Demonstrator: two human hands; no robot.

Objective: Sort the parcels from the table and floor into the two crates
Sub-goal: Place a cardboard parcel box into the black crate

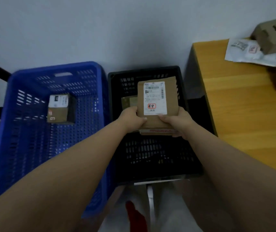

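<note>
Head view: both hands held a flat brown parcel point(157, 99) over the black crate point(182, 91). L hand point(132, 118) had its grip closed on the parcel's lower left edge, thumb on top. R hand point(177, 122) gripped the lower right corner, thumb on the brown face just below the white label, fingers curled underneath. The label faced up w/ barcode at the far end and a red-boxed stamp near the hands. A 2nd flat piece w/ a red-printed strip sat right under the parcel at the near edge, touching the R fingers; couldn't tell if it was part of the same parcel.

Inside the black crate, another brown packet point(129, 102) lay partly hidden behind the held parcel. The blue crate point(8, 114) stood just beside the black one, to its left, both on the floor against a grey wall. It held one small box point(60, 108) w/ a white label, toward the far half.

To the right, the wooden counter point(243, 106) carried a white mailer bag point(244, 51) w/ a cardboard box point(271, 36) resting on it at the far corner. More items at the right edge were cut off and blurred.
</note>
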